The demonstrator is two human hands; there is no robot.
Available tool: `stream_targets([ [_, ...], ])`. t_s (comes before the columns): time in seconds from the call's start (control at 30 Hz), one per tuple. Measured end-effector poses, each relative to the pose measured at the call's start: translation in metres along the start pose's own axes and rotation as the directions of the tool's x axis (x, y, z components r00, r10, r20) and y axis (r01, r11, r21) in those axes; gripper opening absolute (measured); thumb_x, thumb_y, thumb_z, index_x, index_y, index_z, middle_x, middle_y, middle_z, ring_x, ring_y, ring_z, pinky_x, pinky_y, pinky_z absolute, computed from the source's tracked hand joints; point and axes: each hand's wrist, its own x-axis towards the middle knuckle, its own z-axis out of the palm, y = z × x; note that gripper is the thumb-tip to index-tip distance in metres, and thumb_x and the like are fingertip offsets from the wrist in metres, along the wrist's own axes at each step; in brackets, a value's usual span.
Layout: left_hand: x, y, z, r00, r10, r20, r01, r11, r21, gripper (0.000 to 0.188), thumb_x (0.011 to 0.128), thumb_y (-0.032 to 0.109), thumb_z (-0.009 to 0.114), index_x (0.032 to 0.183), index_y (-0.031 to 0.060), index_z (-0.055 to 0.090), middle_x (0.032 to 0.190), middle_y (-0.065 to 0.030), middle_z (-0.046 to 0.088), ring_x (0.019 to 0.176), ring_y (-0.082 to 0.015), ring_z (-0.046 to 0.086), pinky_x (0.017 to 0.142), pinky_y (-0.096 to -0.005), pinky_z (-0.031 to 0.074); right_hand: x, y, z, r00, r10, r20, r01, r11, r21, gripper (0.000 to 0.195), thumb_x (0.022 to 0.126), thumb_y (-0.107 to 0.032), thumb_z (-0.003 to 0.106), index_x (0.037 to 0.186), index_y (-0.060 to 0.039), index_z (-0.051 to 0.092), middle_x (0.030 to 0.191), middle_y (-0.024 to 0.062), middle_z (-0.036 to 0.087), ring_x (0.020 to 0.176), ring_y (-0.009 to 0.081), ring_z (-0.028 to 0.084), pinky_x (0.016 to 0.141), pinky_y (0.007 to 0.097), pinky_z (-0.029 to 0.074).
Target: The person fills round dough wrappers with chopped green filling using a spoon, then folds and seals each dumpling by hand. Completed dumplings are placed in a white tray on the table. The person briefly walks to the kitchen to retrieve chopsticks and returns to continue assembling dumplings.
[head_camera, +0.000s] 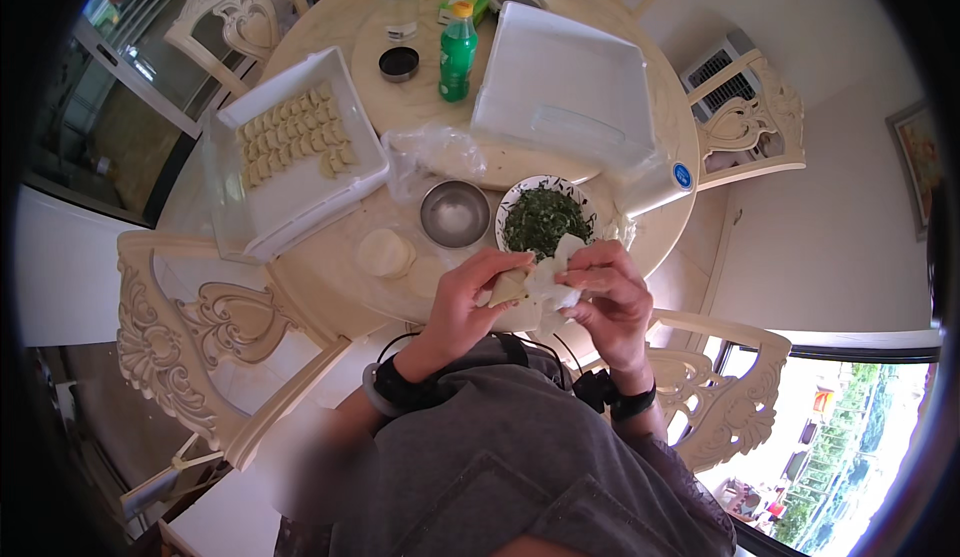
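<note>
A dumpling (508, 289), its wrapper folded over, is between the thumb and fingers of my left hand (461, 298). My right hand (616, 294) pinches a crumpled white tissue (551, 287) right beside the dumpling; whether they touch I cannot tell. Just beyond my hands sits a patterned bowl (502, 206) of chopped green filling (547, 219). To its left stands a steel bowl (433, 208) with white powder in the bottom. Round dough wrappers (384, 252) lie stacked near the table's front edge, left of my left hand.
At the left, a white tray (300, 201) holds rows of dumplings (292, 133). A clear plastic bag (439, 153), green bottle (457, 58), black lid (399, 63) and glass jar (399, 2) stand farther back. A large plastic box (566, 69) and a paper roll (651, 189) occupy the right.
</note>
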Motion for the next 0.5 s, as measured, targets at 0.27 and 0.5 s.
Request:
stream_targets([
  [0.27, -0.007, -0.008, -0.007, 0.998, -0.047, 0.033, 0.037, 0.967, 0.253, 0.027, 0.078, -0.002, 0.068, 0.103, 0.0000, 0.060, 0.093, -0.0095, 0.061, 0.079, -0.0202, 0.062, 0.068, -0.0302, 0.048, 0.009, 0.005, 0.033, 0.982, -0.086, 0.165, 0.133, 0.945, -0.298, 0.023, 0.071, 0.008, 0.072, 0.092, 0.0004, 0.068, 0.096, 0.0110, 0.058, 0.088, 0.0296, 0.058, 0.075, 0.0374, 0.050],
  [0.5, -0.007, -0.008, -0.011, 0.990, -0.132, 0.057, 0.122, 0.982, 0.145, 0.025, 0.079, -0.003, 0.068, 0.102, 0.0020, 0.059, 0.087, -0.0093, 0.063, 0.077, -0.0162, 0.060, 0.068, -0.0304, 0.048, 0.011, 0.008, 0.018, 0.981, 0.014, 0.191, 0.000, 0.998, -0.070, 0.032, 0.071, 0.002, 0.077, 0.102, 0.0009, 0.070, 0.107, 0.0107, 0.058, 0.096, 0.0232, 0.059, 0.083, 0.0349, 0.050],
])
